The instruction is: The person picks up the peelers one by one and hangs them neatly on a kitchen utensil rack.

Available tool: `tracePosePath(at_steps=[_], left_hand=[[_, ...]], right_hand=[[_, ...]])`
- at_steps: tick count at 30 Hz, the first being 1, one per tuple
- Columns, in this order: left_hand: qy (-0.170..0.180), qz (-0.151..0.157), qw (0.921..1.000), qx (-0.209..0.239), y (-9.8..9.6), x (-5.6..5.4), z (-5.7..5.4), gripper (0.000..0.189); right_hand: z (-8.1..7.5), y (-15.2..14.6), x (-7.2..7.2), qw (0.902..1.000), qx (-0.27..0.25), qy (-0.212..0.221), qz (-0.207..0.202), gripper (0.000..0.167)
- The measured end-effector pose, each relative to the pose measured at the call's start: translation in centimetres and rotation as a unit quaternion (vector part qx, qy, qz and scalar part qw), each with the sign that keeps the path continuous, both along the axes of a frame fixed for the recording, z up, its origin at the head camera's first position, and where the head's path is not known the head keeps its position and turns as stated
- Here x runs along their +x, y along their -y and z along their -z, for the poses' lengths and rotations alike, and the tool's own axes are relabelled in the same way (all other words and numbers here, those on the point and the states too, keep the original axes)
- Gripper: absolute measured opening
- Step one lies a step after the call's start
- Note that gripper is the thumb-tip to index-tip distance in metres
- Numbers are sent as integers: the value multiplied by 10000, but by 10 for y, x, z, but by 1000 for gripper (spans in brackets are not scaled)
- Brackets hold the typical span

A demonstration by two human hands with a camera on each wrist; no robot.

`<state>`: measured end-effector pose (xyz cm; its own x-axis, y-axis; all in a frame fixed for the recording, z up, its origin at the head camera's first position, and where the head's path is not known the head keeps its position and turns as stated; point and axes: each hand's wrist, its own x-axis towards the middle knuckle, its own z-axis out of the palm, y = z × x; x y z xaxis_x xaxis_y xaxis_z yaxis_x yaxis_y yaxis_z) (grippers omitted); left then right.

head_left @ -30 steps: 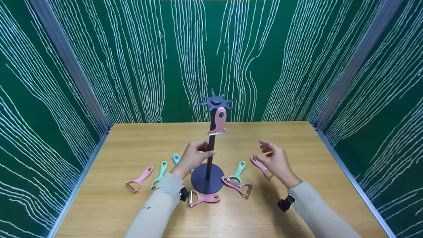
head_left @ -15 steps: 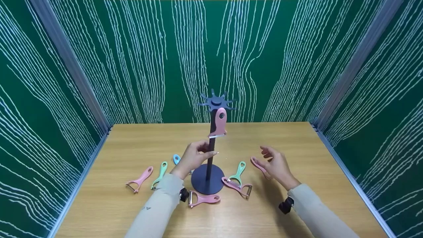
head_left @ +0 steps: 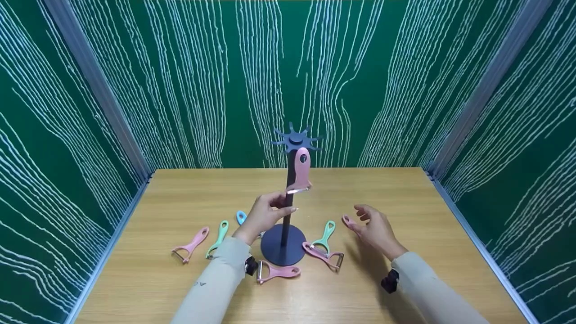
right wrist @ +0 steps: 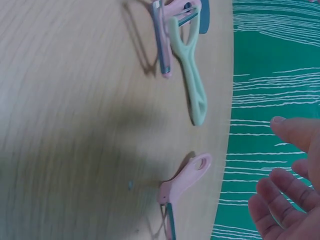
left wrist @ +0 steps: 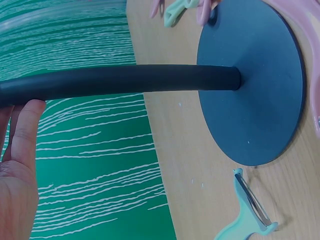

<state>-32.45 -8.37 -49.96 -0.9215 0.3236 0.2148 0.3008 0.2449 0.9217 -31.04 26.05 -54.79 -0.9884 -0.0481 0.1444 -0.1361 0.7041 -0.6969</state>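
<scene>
My left hand (head_left: 264,213) holds the pole of a dark stand (head_left: 285,229), thumb in front and fingers behind. A pink peeler (head_left: 302,168) hangs by its handle hole from an arm of the star-shaped top. My right hand (head_left: 377,229) is above a pink peeler (head_left: 348,222) lying on the right of the table. In the right wrist view that hand's fingers (right wrist: 285,200) are loosely bent, with a gap between them and the peeler. To its left, a green peeler (head_left: 327,231) lies partly over another pink peeler (head_left: 335,261).
In front of the stand's round base (head_left: 283,254) lies a pink peeler (head_left: 281,272). Leftward on the wooden table (head_left: 135,288) are a pink peeler (head_left: 194,243), a green peeler (head_left: 221,234) and a blue peeler (head_left: 241,217), partly behind my left hand. Green patterned panels (head_left: 180,90) enclose the table.
My right hand has sunk lower toward the pink peeler on the right. The hanging peeler has swayed and turned slightly. My left hand has stayed on the pole.
</scene>
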Motion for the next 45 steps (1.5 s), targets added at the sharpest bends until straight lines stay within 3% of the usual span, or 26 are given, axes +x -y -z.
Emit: tracePosePath(at_steps=[13, 23, 37, 45], left_hand=[[-57, -9, 9999, -98, 0, 1, -2, 14], [109, 22, 9999, 7, 2, 2, -2, 13], [218, 13, 9998, 31, 0, 1, -2, 13], [186, -7, 9998, -7, 1, 1, -1, 13]], right_hand=[[17, -7, -10, 9982, 117, 560, -153, 60], [34, -15, -18, 9977, 289, 522, -327, 60], [51, -18, -27, 9957, 522, 760, -7, 53], [55, -17, -32, 9938, 946, 584, -58, 48]])
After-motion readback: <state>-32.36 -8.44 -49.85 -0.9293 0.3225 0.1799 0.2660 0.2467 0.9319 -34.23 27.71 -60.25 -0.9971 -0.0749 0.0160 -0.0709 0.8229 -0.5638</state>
